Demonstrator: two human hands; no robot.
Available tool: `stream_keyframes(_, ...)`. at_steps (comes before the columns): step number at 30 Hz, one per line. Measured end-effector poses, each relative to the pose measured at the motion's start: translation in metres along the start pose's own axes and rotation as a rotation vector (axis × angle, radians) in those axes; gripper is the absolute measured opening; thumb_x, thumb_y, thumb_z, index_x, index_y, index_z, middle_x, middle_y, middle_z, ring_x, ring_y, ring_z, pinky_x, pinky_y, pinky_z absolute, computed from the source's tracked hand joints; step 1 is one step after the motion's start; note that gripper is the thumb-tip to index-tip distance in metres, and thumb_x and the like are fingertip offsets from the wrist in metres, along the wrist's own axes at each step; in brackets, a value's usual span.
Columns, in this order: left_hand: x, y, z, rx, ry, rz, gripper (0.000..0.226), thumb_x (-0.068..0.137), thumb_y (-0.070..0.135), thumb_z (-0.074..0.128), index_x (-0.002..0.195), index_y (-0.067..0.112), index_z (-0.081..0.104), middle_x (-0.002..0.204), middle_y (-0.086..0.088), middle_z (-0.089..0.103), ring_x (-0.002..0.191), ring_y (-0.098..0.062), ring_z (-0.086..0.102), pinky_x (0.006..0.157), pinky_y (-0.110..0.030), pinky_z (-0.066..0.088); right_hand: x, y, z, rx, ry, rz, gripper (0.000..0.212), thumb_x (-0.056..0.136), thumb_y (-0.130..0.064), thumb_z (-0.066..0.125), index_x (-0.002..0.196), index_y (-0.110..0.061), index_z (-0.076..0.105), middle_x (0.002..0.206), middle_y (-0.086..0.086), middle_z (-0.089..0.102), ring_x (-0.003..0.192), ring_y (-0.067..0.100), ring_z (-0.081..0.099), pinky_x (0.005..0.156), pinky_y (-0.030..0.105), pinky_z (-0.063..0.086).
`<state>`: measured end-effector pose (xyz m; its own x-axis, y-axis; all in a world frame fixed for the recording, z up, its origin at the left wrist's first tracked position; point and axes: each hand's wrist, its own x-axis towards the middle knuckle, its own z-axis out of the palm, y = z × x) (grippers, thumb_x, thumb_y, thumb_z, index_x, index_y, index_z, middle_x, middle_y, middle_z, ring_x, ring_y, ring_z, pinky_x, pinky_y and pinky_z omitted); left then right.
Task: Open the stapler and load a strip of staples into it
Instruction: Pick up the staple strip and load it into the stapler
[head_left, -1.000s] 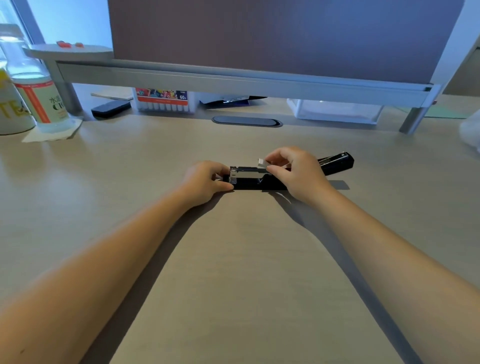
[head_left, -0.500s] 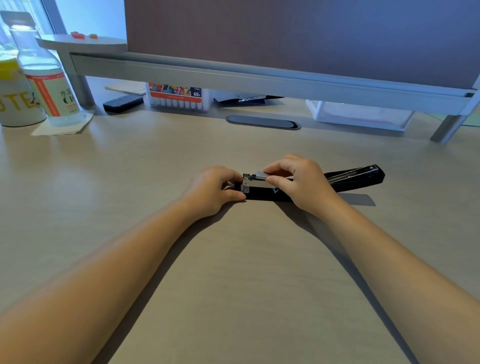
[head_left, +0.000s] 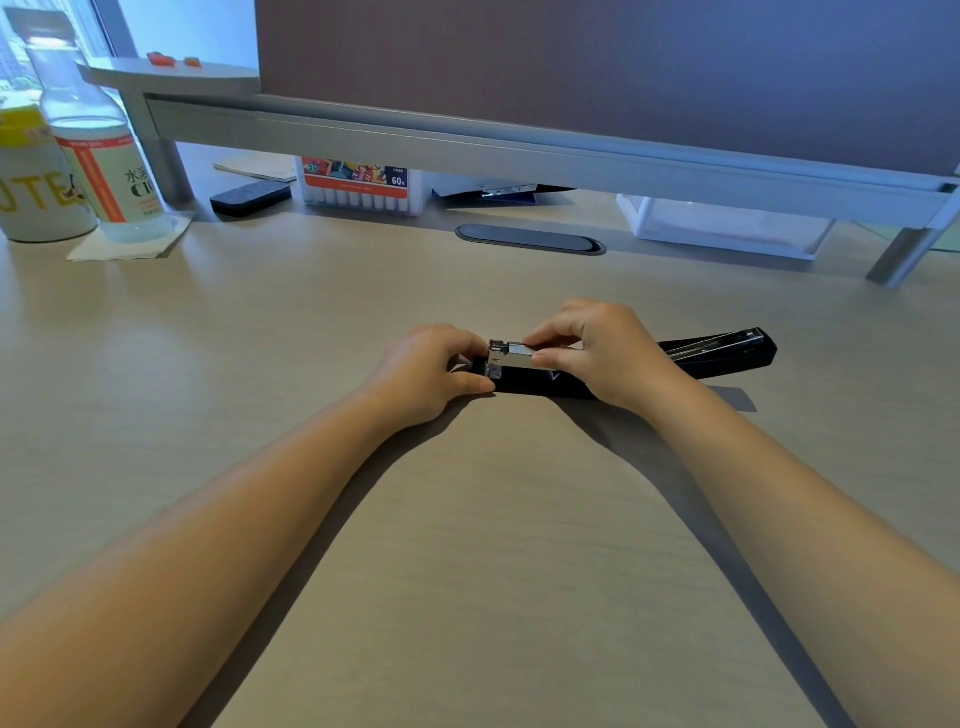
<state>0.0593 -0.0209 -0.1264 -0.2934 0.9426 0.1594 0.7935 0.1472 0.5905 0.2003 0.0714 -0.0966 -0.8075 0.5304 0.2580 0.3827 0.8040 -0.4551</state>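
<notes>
A black stapler (head_left: 727, 356) lies opened flat on the wooden desk, its lid swung out to the right and its metal magazine (head_left: 511, 358) exposed at the left end. My left hand (head_left: 431, 371) grips the left end of the stapler base, thumb along its front edge. My right hand (head_left: 602, 353) pinches a silver strip of staples (head_left: 519, 349) between thumb and forefinger, held on top of the magazine. The middle of the stapler is hidden under my right hand.
A monitor shelf (head_left: 519, 150) crosses the back of the desk. Under it stand a marker box (head_left: 358, 187), a black eraser (head_left: 249, 197) and a clear plastic box (head_left: 727, 228). A bottle (head_left: 98, 156) and a can (head_left: 31, 192) stand at the back left. A cable grommet (head_left: 530, 240) lies behind the stapler.
My right hand has lowered the staple strip closer onto the magazine. The view has shifted, so everything sits a little lower and further right in the frame.
</notes>
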Motion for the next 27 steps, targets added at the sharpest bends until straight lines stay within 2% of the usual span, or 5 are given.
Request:
stream_keyframes(4, -0.001, 0.000, -0.001, -0.010, -0.011, -0.003, 0.030, 0.079, 0.020, 0.059, 0.109, 0.015, 0.058, 0.111, -0.010, 0.059, 0.094, -0.016, 0.045, 0.087, -0.035, 0.039, -0.002, 0.000, 0.000, 0.077, 0.004, 0.051, 0.027, 0.078, -0.010, 0.063, 0.104, -0.007, 0.061, 0.097, 0.009, 0.065, 0.083, 0.014, 0.054, 0.077, 0.022, 0.042)
stream_keyframes(7, -0.001, 0.000, -0.001, -0.017, -0.016, 0.000, 0.030, 0.080, 0.019, 0.059, 0.110, 0.015, 0.058, 0.112, -0.009, 0.058, 0.094, -0.015, 0.044, 0.084, -0.031, 0.037, -0.006, 0.002, -0.001, 0.097, 0.051, 0.068, 0.018, 0.075, -0.011, 0.066, 0.092, -0.007, 0.059, 0.085, 0.003, 0.061, 0.078, 0.016, 0.056, 0.070, 0.017, 0.045)
stream_keyframes(9, -0.001, 0.000, -0.001, -0.014, -0.017, -0.002, 0.031, 0.080, 0.019, 0.059, 0.110, 0.015, 0.058, 0.113, -0.009, 0.058, 0.096, -0.016, 0.046, 0.085, -0.032, 0.037, -0.010, 0.003, -0.002, 0.079, 0.059, 0.069, 0.015, 0.076, -0.013, 0.066, 0.087, -0.007, 0.060, 0.083, 0.003, 0.060, 0.079, 0.018, 0.056, 0.071, 0.024, 0.046)
stream_keyframes(16, 0.000, -0.001, 0.000, -0.013, -0.013, 0.000, 0.032, 0.080, 0.020, 0.059, 0.111, 0.015, 0.057, 0.114, -0.009, 0.058, 0.094, -0.014, 0.044, 0.084, -0.030, 0.037, -0.013, 0.005, 0.000, -0.016, 0.031, 0.044, 0.019, 0.078, -0.017, 0.064, 0.094, -0.008, 0.065, 0.102, 0.013, 0.065, 0.093, 0.024, 0.054, 0.080, 0.030, 0.039)
stream_keyframes(27, -0.003, 0.002, 0.000, -0.044, -0.002, -0.024, 0.031, 0.080, 0.018, 0.058, 0.111, 0.015, 0.058, 0.113, -0.009, 0.058, 0.093, -0.015, 0.045, 0.084, -0.030, 0.038, -0.018, 0.006, -0.003, 0.003, 0.077, 0.051, 0.039, 0.077, -0.020, 0.065, 0.114, -0.016, 0.054, 0.117, 0.008, 0.061, 0.108, 0.022, 0.053, 0.092, 0.035, 0.040)
